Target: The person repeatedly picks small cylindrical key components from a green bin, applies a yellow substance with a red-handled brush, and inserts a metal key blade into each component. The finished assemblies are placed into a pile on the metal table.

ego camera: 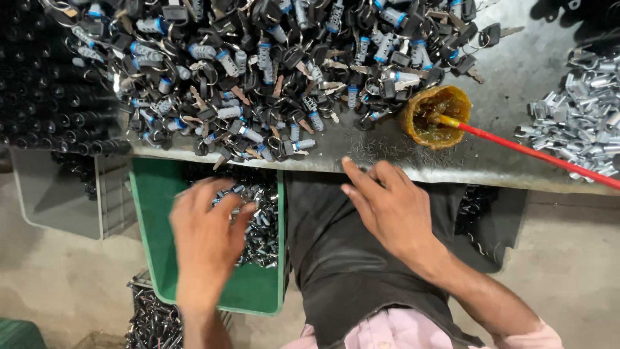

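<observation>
Only the head view here, so that's what we're going by. Our left hand [205, 240] is down in the green tray [155, 213] beside our lap, fingers curled loosely over the heap of small metal lock cylinders [261, 226] in there. It's motion-blurred, so we can't tell if anything is actually pinched yet. Our right hand [387, 210] sits at the near edge of the grey worktable [516, 71], fingers close together and stretched forward, fingertips touching the table edge, holding nothing as far as we can see.

Up on the table there's a big pile of keyed lock barrels with black key heads [258, 64], a tub of amber grease [434, 116] with a red stick [529, 152] poking out of it, and a heap of shiny metal parts [575, 116] off to the right.

Our read: we're at the picking-up stage, grabbing a cylinder from the tray. The next move probably calls for a clean single-piece pinch, not a handful, then lifting it to the table by the right hand.
</observation>
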